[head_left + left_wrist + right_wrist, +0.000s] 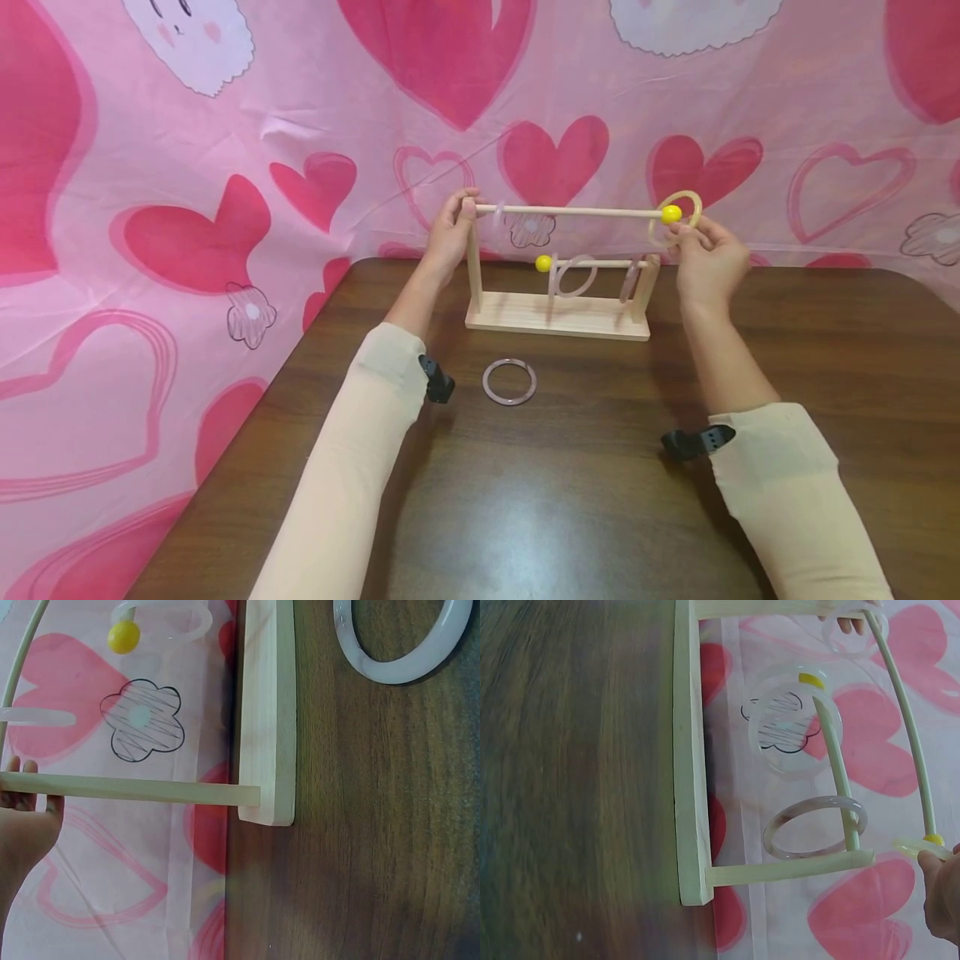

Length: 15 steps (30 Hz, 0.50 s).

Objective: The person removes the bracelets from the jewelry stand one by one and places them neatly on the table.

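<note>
On the worktop (585,500) stood a wooden rack (510,311) with an upper rod (577,211). The left hand (452,229) gripped the rack's corner; the right hand (712,258) pinched a yellow ring (694,196) at the rod's free end. A lilac ring (510,402) lay nearer.

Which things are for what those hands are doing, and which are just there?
For the job:
- wooden stand, held by the left hand
- yellow ring, pinched by the right hand
- rings hanging on the stand
- loose ring on the table, probably

Just there:
- heart-patterned cloth
- the table itself
</note>
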Each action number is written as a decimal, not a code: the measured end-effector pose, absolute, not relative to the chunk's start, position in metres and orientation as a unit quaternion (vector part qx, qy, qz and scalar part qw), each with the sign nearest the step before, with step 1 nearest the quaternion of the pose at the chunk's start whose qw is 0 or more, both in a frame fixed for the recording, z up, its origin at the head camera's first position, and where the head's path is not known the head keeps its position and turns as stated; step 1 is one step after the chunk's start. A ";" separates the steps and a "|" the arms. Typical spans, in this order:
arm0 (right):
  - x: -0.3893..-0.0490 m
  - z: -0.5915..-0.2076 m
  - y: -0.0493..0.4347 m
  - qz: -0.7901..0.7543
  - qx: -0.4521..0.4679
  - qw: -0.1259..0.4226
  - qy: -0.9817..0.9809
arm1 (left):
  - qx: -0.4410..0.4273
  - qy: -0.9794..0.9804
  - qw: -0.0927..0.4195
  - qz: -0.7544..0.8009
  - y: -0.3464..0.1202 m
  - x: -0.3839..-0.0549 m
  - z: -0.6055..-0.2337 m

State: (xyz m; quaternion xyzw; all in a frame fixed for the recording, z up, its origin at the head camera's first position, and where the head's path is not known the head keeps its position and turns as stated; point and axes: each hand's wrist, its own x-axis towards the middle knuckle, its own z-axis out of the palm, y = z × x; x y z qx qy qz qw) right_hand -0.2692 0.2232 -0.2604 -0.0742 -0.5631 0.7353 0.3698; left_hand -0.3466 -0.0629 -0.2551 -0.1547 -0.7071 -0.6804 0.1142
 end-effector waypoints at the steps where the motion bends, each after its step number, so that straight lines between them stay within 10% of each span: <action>1: -0.269 -0.260 0.224 0.740 -0.077 0.366 -0.560 | -0.154 -0.707 0.114 -0.681 -0.063 -0.347 -0.255; 15: -0.261 -0.265 0.241 0.862 -0.082 0.250 -0.433 | -0.153 -0.709 0.108 -0.680 -0.064 -0.346 -0.254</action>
